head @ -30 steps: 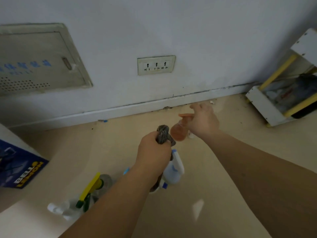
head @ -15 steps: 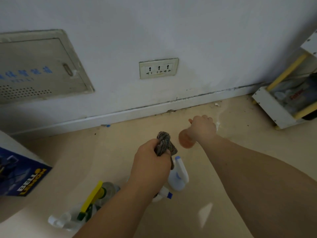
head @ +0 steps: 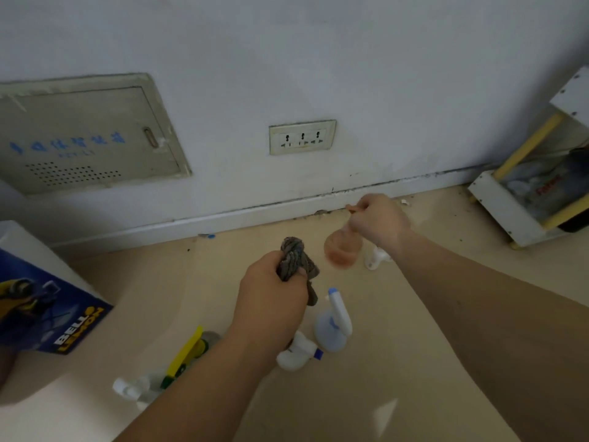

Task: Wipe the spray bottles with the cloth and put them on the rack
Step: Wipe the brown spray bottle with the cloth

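Hanging base-down — orange bottle, nozzle pointing left.

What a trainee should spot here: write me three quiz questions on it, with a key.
1. True or false: the left hand grips the cloth.
2. What holds the orange spray bottle? A) the left hand B) the right hand C) neither
3. Fill in: the rack stands to the person's ____.
Key: 1 true; 2 B; 3 right.
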{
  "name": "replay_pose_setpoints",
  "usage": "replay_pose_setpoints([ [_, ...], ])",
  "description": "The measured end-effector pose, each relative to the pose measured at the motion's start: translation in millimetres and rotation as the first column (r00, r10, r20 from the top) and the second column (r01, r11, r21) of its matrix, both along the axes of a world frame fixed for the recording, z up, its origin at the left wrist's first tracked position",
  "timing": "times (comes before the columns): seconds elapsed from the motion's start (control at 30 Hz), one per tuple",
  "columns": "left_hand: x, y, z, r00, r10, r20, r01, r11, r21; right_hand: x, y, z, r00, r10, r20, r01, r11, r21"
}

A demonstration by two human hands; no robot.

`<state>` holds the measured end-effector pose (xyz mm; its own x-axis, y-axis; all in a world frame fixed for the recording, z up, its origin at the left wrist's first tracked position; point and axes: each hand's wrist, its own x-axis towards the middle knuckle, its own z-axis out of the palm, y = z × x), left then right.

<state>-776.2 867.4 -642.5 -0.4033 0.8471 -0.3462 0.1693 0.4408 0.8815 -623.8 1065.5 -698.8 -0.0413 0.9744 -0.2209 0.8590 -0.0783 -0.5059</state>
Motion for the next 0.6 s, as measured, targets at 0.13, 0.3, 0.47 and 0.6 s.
replay_pose_setpoints([
  [0.13,-9,-12,22,0.999,0.031,-0.033,-0.029,0.998,0.061,-6,-18,77,0.983,0.181,0.034,-0.184,0.978,0.094],
  [0.3,-23,-35,56,0.995,0.023,-0.096,-0.010,0.990,0.140,-16,-73,174,0.927,0.375,-0.024,-0.366,0.914,0.178],
  [0.47,-21,-71,103,0.990,-0.116,-0.081,0.135,0.947,0.293,-20,-147,251,0.841,0.513,-0.175,-0.495,0.858,0.135],
  [0.6,-12,-110,136,0.966,-0.253,-0.047,0.251,0.887,0.388,-22,-197,278,0.830,0.482,-0.281,-0.482,0.873,0.075],
])
